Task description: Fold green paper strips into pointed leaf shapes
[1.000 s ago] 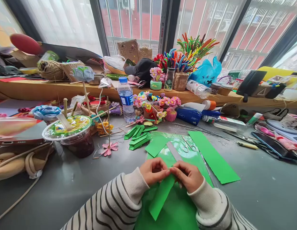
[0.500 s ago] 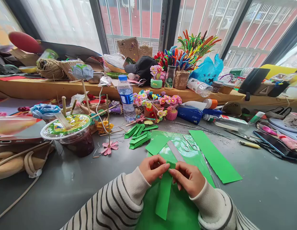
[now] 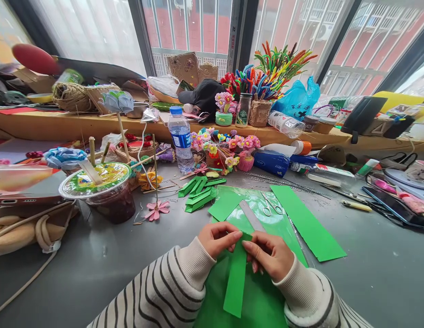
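Note:
Between my hands is a narrow green paper strip [image 3: 235,287], its far end pinched and its near end hanging toward me. My left hand [image 3: 219,240] is closed on the strip's far left edge, thumb and fingers together. On the right edge, my right hand [image 3: 271,255] pinches the same strip, its thumb on top. Beneath lies a green sheet under a clear plastic cover [image 3: 294,243]. Just beyond my hands are a ruler [image 3: 250,215], a pair of scissors [image 3: 271,207] and a green paper piece [image 3: 225,203].
Folded green paper pieces [image 3: 200,196] lie beyond my left hand; a long green strip [image 3: 307,223] lies to the right. A lidded drink cup [image 3: 109,205], a pink paper flower [image 3: 156,211] and a water bottle [image 3: 180,141] stand or lie further left. Craft supplies crowd the wooden ledge [image 3: 157,130].
The strip's lower end has swung slightly to the right. Both hands keep their pinch on its far end, the right one shifting a touch right.

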Demonstrator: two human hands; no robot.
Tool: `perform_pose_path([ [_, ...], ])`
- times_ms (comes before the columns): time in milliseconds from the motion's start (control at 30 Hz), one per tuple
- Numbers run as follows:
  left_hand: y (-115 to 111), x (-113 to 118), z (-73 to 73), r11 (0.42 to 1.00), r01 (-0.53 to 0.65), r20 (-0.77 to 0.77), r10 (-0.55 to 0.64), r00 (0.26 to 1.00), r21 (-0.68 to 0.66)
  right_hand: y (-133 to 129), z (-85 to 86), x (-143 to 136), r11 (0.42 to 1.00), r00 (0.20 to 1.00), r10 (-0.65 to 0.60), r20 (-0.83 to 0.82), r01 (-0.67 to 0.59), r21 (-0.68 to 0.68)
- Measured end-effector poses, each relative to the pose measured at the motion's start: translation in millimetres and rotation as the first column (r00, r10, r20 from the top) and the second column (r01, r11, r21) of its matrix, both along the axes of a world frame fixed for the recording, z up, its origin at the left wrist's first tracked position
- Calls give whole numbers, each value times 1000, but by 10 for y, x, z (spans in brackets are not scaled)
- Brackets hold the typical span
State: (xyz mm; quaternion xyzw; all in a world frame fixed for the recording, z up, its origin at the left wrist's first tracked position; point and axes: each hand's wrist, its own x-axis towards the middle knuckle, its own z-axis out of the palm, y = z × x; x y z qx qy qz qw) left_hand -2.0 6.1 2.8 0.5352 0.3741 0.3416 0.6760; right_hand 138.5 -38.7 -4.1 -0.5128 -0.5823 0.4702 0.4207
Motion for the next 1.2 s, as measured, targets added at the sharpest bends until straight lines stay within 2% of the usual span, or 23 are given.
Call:
perform_pose_path([
  [167,17,-13,8,998,-8,27,10,1000,-67,-4,10,-2,1000,1000,16,-7,-16,6],
  [300,41,-24,2,994,29,14,-27,1000,-109,-7,6,-10,1000,999,16,-38,-16,-5],
  [567,27,-13,-3,998,-10,16,11,1000,-65,8,-19,-18,999,998,37,-50,-38,-5],
  [700,28,-20,-5,998,26,6,-26,1000,-61,17,-10,-5,1000,1000,14,15,-14,15],
  [967,11,-5,14,994,28,-51,-33,998,-102,11,30,25,983,983,-81,163,52,175],
  [1200,28,4,-28,993,52,-79,-60,995,-106,26,-4,43,988,979,-58,198,28,153],
])
